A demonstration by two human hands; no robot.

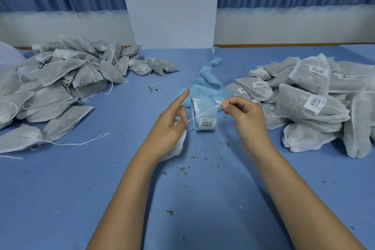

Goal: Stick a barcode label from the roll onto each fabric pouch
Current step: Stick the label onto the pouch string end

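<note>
Left hand, right hand bare; forearms bare to frame edge; fingers slim.

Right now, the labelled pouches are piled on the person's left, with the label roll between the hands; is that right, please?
Not quite: the head view shows the labelled pouches piled on the person's right, not left, with the label roll between the left hand and right hand.

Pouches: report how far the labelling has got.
Done: the right pile carries barcode labels. In hand: the left hand holds one pouch while the right hand pinches its string taut near the label roll. Left: the big left pile shows no labels.
</note>
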